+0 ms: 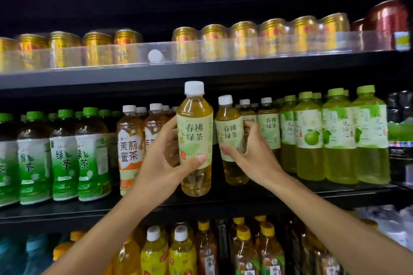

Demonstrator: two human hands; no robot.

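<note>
A dark drinks shelf [67,211] is carrying tea. The left hand [161,163] is gripping a green-tea bottle [194,138] raised before that shelf; the right hand [252,154] is clasping its twin [231,140] in the shelf's front row. Stocking, probably: next, seating the raised one alongside.

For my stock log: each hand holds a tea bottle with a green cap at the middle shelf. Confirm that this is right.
Wrong in one point: the head view shows the caps white, not green. The left hand grips the raised tea bottle and the right hand the lower tea bottle, at the middle shelf.
</note>
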